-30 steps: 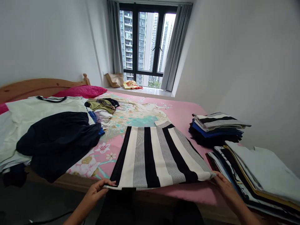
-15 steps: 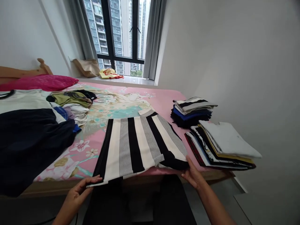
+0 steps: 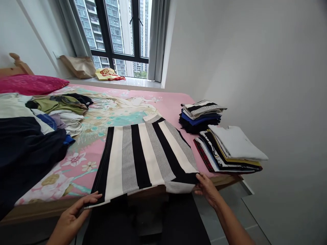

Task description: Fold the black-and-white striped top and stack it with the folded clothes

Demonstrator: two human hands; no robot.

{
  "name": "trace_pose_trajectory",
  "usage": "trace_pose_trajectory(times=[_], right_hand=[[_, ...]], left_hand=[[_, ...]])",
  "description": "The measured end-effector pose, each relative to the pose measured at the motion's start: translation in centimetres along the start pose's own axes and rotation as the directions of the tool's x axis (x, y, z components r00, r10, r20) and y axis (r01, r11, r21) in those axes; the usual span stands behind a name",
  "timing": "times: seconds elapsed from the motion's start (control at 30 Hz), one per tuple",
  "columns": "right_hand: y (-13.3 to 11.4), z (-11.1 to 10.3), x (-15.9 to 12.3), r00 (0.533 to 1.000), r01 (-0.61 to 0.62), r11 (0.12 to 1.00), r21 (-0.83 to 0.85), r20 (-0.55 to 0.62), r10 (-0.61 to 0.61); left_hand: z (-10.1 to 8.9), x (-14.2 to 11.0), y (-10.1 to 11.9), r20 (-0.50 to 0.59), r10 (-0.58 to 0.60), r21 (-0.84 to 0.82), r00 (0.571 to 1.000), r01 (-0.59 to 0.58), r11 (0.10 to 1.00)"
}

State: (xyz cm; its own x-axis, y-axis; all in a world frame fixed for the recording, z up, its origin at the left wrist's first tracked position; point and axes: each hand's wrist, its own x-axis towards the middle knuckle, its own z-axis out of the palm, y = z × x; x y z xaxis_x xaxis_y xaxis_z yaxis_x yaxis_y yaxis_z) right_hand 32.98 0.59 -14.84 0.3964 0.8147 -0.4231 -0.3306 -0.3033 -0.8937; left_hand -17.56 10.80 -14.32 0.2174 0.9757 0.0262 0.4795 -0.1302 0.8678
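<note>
A striped shirt (image 3: 145, 153) in black, cream and fine grey lines lies folded lengthwise at the bed's front edge, its near side hanging slightly over. My left hand (image 3: 74, 212) pinches the near left corner at the hem, fingers on top and thumb beneath. At the near right, my right hand (image 3: 207, 188) grips the sleeve end between thumb and fingers. The sleeve spreads down and to the right from the shirt's body. Part of its underside shows pale with thin stripes.
Folded clothes stand in two stacks at the right: a striped-topped stack (image 3: 201, 115) behind, a white-topped stack (image 3: 235, 146) nearer. Loose clothes (image 3: 58, 109) and a dark navy garment (image 3: 28, 146) lie left. Beyond are a magenta pillow (image 3: 33, 84) and a paper bag (image 3: 79, 67).
The sleeve by my right hand has been pulled straighter, its bunched fold smoothed out. The camera view has turned slightly right; my left hand still holds the same corner.
</note>
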Motion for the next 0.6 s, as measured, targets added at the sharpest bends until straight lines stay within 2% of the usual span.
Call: trace_pose_trajectory(times=[0.07,0.13,0.2,0.27,0.33,0.43,0.5,0.6], right_hand=[[0.9,0.4,0.0,0.999,0.054,0.995,-0.079,0.010,-0.053],[1.0,0.7,-0.1,0.984,0.176,0.976,-0.125,-0.014,-0.179],[0.4,1.0,-0.4,0.958,0.277,0.951,-0.136,-0.039,-0.284],[-0.2,1.1,-0.9,0.952,0.306,0.947,-0.097,-0.001,-0.308],[-0.1,1.0,-1.4,0.969,0.233,0.970,-0.075,0.099,-0.225],[1.2,0.1,-2.2,0.976,0.050,0.980,-0.190,0.219,-0.007],[2.1,-0.6,-2.7,0.970,-0.002,0.963,-0.269,0.235,0.068],[2.0,-1.5,-3.5,0.970,-0.026,0.960,-0.280,0.226,0.092]], left_hand=[[0.2,-0.2,-0.7,0.002,0.006,0.049,1.000,-0.007,0.999],[0.2,-0.4,-1.0,-0.005,0.018,0.080,1.000,-0.017,0.997],[0.1,-0.5,-1.3,-0.009,0.034,0.092,0.999,-0.033,0.995],[0.1,-0.5,-1.4,-0.016,0.046,0.095,0.999,-0.044,0.995],[0.3,-0.6,-1.7,-0.021,0.047,0.097,0.999,-0.045,0.994],[0.8,-0.9,-2.2,-0.019,0.047,0.100,0.999,-0.045,0.994],[1.0,-1.1,-2.4,-0.010,0.052,0.104,0.999,-0.051,0.993],[0.9,-1.5,-2.2,-0.014,0.082,0.121,0.997,-0.080,0.989]])
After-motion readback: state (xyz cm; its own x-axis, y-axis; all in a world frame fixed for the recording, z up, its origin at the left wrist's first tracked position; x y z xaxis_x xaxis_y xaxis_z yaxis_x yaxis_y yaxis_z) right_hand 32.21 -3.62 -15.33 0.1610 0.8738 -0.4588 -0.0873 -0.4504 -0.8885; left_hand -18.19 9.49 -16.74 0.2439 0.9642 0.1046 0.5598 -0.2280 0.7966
